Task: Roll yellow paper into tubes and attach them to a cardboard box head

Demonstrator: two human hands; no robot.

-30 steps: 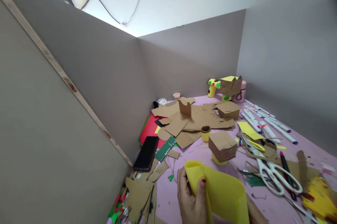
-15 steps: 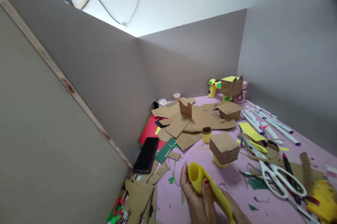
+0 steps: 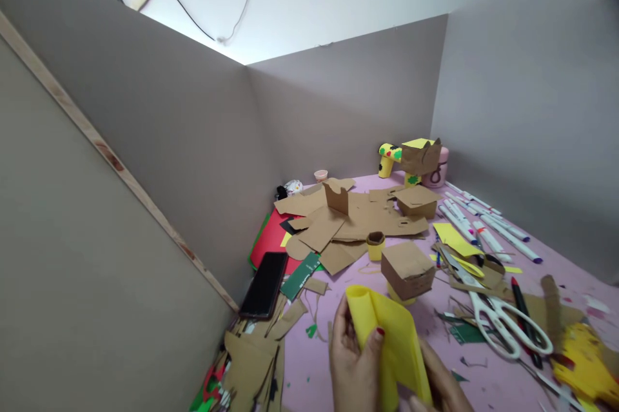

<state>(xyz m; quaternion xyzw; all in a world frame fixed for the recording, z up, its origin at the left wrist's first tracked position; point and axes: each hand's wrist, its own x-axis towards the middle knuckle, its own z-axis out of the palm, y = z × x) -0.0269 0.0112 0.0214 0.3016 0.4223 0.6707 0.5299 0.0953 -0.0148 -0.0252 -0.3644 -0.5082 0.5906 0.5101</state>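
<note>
A yellow sheet (image 3: 396,334), curled into a roll along its left edge, is held between both hands near the bottom of the view. My left hand (image 3: 355,354) is closed round the rolled edge, thumb across its front. My right hand (image 3: 442,380) grips the sheet's right side, its fingers partly behind the sheet and cut off by the frame. Just beyond the sheet, a small cardboard box (image 3: 407,267) rests on a yellow base. A short cardboard ring wrapped in yellow (image 3: 376,247) stands to its left.
White-handled scissors (image 3: 503,322), a red-tipped black pen (image 3: 525,312) and several markers (image 3: 505,231) lie at right. Cardboard pieces (image 3: 358,215) cover the middle back. A phone (image 3: 264,284) and cardboard scraps (image 3: 251,360) are at left. A yellow spotted model (image 3: 391,153) stands by the back wall.
The yellow sheet has turned from nearly end-on to show its broad face. My right hand has come further into view at its right side. The camera has shifted slightly.
</note>
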